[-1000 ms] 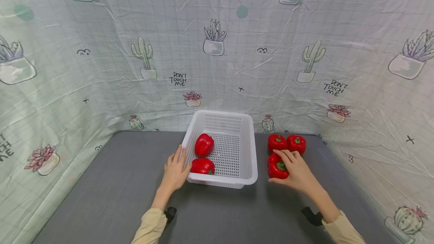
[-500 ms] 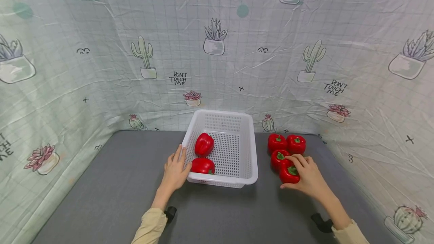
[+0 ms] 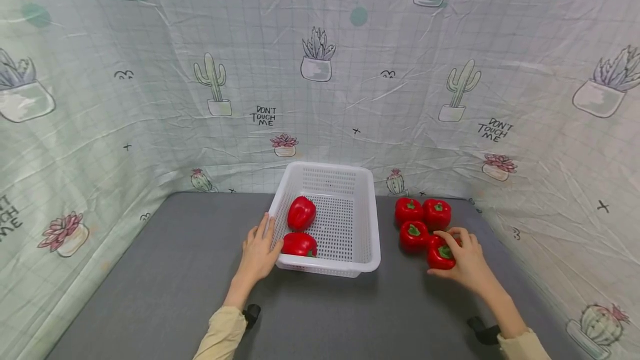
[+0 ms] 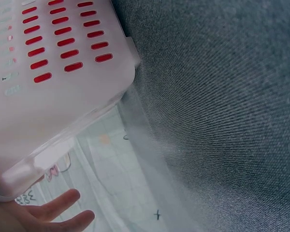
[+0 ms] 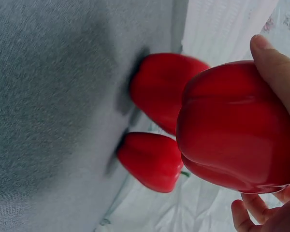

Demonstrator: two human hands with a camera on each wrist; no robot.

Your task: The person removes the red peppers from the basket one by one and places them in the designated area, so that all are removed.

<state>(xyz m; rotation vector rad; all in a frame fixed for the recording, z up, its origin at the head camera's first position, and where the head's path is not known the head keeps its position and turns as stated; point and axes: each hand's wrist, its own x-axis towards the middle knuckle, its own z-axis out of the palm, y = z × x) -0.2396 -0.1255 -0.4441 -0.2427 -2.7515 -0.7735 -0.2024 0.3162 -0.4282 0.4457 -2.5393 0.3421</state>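
My right hand grips a red bell pepper between thumb and fingers, its green stem facing up. In the right wrist view this bell pepper fills the foreground, and the thumb lies along one side of it. Three other red bell peppers stand close by: the nearest one is just left of the held one, and behind it are a left one and a right one. Fairly straight, the fingers of my left hand rest at the left rim of a white plastic basket.
Inside the basket, along its left side, lie two red bell peppers: one farther back, one at the near corner. A grey tabletop spreads beneath everything. Behind it hangs a cactus-print cloth, which also covers both sides.
My right hand has moved right along with the held bell pepper, drawing away from the basket. The pepper beside it has come into fuller view. My left hand and the basket stay put.
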